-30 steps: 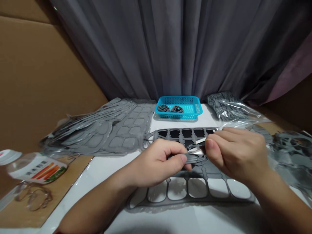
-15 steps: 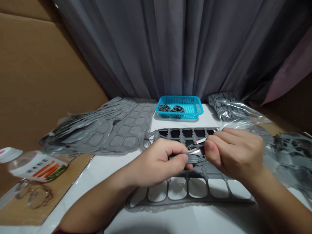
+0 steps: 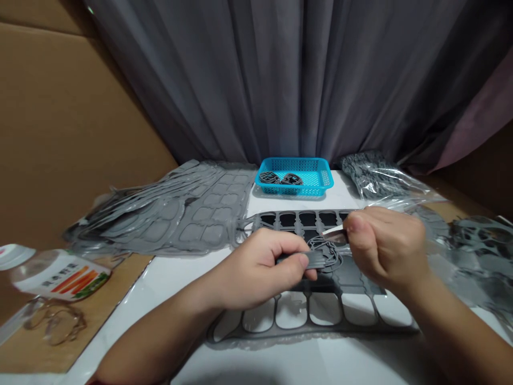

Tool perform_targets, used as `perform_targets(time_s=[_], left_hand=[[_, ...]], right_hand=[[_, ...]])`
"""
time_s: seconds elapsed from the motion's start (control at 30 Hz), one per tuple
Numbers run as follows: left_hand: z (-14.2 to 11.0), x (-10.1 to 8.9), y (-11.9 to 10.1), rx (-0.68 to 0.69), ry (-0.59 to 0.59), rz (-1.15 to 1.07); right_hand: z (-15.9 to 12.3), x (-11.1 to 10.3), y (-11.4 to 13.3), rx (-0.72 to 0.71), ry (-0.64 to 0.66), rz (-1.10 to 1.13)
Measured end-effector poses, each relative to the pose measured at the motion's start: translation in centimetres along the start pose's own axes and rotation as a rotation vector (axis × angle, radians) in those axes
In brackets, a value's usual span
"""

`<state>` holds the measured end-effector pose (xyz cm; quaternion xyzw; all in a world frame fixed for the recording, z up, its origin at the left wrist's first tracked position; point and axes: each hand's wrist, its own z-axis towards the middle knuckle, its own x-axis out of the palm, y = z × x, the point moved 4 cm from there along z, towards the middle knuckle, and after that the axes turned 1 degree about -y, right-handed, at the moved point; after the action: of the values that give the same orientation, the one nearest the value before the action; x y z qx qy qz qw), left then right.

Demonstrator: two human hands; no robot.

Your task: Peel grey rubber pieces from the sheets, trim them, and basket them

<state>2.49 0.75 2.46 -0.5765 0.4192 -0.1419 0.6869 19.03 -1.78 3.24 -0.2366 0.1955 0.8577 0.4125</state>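
Note:
My left hand pinches a stack of thin grey flexible pieces between thumb and fingers. Loose looped ends of the stack stick out to the right. My right hand is closed around what look like small scissors; their pointed metal blades angle left, just above the loops, and the handles are hidden in my fist. Beneath both hands lies a grey moulded sheet with rows of rounded openings, a dark panel under its far part.
A blue basket holding grey looped pieces stands at the back. Layered grey sheets lie left, near a bottle and glasses. Back right is a plastic bag of dark pieces; grey scraps lie at right.
The scissors' blades, spread around the loops before, now look closed together and have drawn up and right with my right hand. The loops fan out more; my left hand holds nearly still.

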Motion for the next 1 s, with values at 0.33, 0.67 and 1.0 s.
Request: perform_targets(time_s=[0.33, 0.67, 1.0], left_hand=[[0.6, 0.5, 0.0, -0.082, 0.086, 0.101], [0.9, 0.2, 0.5, -0.178, 0.100, -0.008], [0.2, 0.5, -0.2, -0.160, 0.141, -0.084]], right_hand=[[-0.7, 3.2, -0.4, 0.429, 0.554, 0.613], [-0.6, 2.4, -1.0, 0.521, 0.563, 1.083], [-1.6, 4.3, 0.3, 0.540, 0.850, 1.557]])
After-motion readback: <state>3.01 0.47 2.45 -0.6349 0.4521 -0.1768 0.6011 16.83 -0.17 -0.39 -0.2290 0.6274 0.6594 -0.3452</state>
